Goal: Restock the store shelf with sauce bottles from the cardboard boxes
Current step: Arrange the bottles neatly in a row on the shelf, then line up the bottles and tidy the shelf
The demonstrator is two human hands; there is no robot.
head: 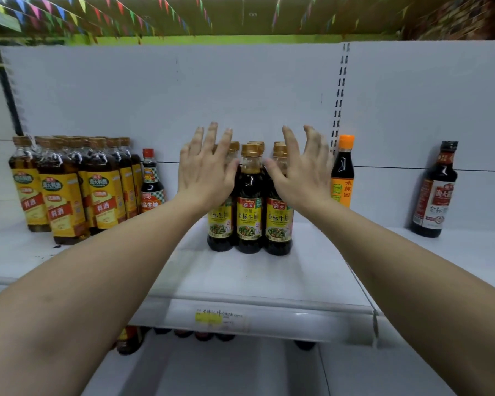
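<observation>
The fingers [212, 137] of both hands are spread and almost straight, and nothing is gripped. The bottles [249, 212] are clustered upright just behind them, midway along the shelf [255, 278] and set back from its front edge. Whether the bottles are touched cannot be told. The left hand [206, 172] is held over the cluster's left side and the right hand [300, 175] over its right, palms forward, with both arms outstretched. Wine bottles [69, 195] are massed towards the shelf's left edge.

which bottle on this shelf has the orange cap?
The lone orange-capped bottle just right of the right hand, orange label; the others wear gold, red or dark caps.
</observation>
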